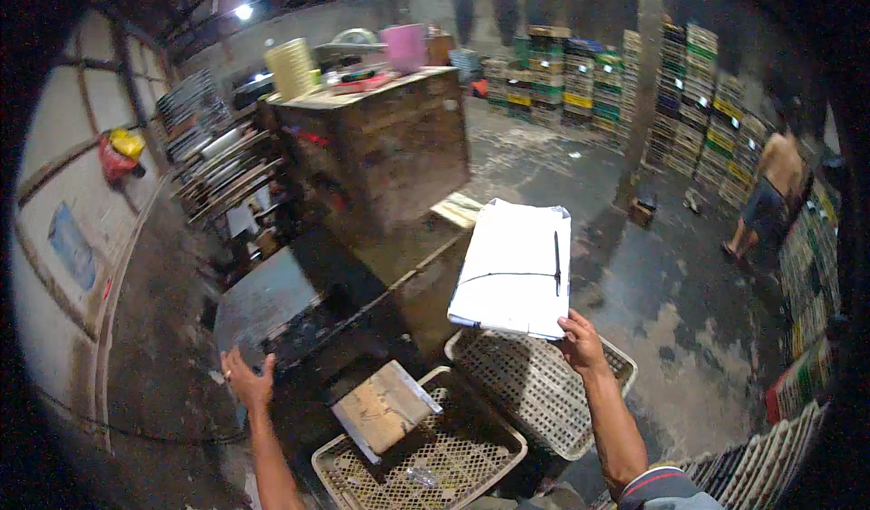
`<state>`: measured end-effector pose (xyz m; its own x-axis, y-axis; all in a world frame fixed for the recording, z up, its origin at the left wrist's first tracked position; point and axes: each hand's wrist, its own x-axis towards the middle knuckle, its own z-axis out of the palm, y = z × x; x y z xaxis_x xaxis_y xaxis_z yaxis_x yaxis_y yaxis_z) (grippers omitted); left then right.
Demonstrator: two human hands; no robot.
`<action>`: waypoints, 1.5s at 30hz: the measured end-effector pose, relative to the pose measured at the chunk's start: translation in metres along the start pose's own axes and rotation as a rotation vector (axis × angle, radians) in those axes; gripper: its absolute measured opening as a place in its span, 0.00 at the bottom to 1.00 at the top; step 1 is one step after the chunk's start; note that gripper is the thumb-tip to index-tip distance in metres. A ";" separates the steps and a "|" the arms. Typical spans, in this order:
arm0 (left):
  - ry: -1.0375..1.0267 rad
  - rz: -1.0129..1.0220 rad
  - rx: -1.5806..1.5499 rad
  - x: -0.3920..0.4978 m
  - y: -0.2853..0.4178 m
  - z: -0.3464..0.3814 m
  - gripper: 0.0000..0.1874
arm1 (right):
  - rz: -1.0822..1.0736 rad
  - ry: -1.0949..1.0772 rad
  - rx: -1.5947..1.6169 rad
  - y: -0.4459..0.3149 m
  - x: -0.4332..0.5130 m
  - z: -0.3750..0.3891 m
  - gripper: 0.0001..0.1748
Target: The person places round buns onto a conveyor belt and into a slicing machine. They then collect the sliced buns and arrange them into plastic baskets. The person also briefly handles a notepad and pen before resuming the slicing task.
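Note:
My right hand [583,344] grips a bundle of white paper [506,245] by its near right corner, holding it up in front of me. A dark pen [557,251] lies along its right side, and a thin dark band [499,275] crosses the sheets. My left hand [250,382] is empty with its fingers apart, close to a worn grey-blue panel [268,296]; whether they touch I cannot tell. Between my arms, a small wooden stool or box [384,404] sits tilted over a cream plastic crate [516,450]. Another lattice crate [533,387] is partly hidden beneath the paper and my right hand.
A wooden counter [408,136] bears a yellow basket [291,68] and a pink container [404,47]. Stacked crates [578,85] line the far wall. A post [639,95] rises from the stained concrete floor [612,306]. Another person [771,183] bends beside the stacks at right.

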<state>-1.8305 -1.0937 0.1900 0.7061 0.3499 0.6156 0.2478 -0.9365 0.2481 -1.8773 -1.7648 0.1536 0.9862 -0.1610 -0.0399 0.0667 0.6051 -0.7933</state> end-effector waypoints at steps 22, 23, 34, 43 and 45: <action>-1.925 -0.763 -1.665 -0.483 0.724 0.001 0.29 | 0.012 0.341 -0.070 -0.212 -0.258 -0.430 0.27; -1.876 -0.766 -1.665 -0.486 0.730 0.000 0.29 | -0.011 0.319 -0.050 -0.213 -0.250 -0.439 0.27; -1.335 -0.995 -1.772 -0.457 0.830 0.063 0.25 | 0.016 0.152 0.320 -0.206 -0.097 -0.447 0.27; -1.146 -1.167 -1.808 -0.422 0.962 0.200 0.28 | 0.107 0.243 0.119 -0.253 0.103 -0.476 0.18; -1.045 -1.106 -1.891 -0.401 0.988 0.218 0.30 | 0.185 0.230 0.040 -0.278 0.151 -0.484 0.15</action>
<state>-1.7241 -2.1637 0.0255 0.8915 -0.1837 -0.4141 0.4096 0.7174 0.5636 -1.8203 -2.3350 0.0737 0.9220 -0.2149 -0.3220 -0.1006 0.6701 -0.7354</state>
